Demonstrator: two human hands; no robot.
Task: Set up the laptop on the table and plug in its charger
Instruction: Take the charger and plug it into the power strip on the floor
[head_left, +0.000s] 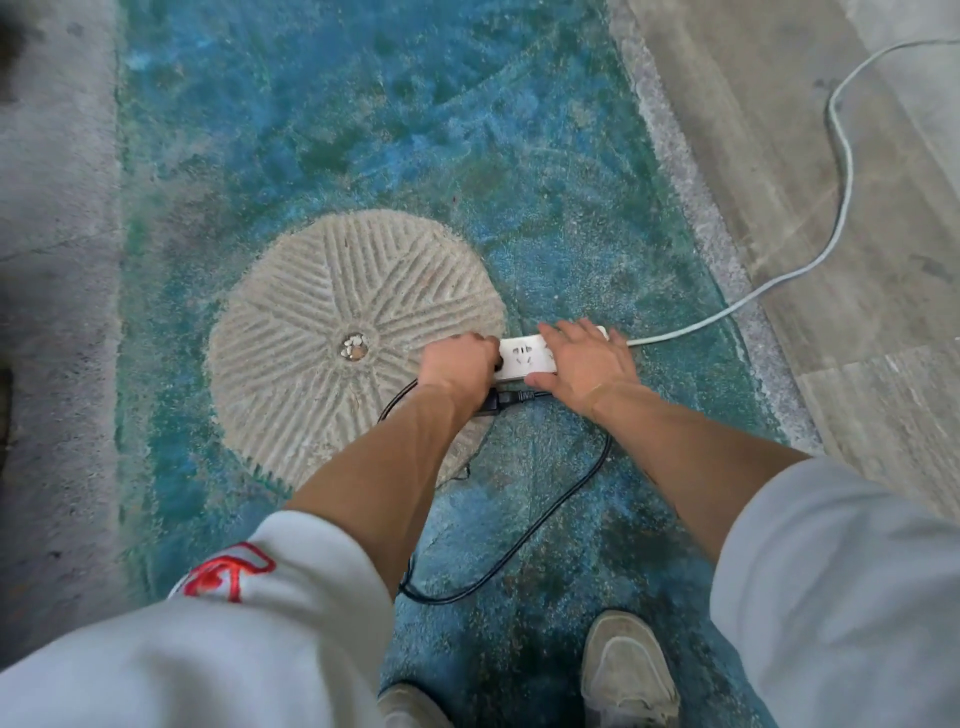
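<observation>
White power strip (524, 358) lay on blue-green painted floor (363, 130), just beside the rim of a round grooved stone disc (337, 332) set into it. White lead (841, 171) ran from the strip's right end up across grey paving (831, 260) at right.

Right hand (584, 361) rested flat over the strip's right half, fingers spread and straight, thumb along the near edge. Left hand (457, 364) at the strip's left end, fingers curled down; what they gripped was hidden under the hand, probably the plug, could not tell for certain.

Black charger cable (566, 499) looped on the floor below both forearms, passing under the left wrist. A black connector (506, 400) lay just near the strip's near edge.

Grey sleeves (831, 571) pushed up, left one with red stitching. Pale shoes (626, 670) at bottom edge. Laptop and table out of view.
</observation>
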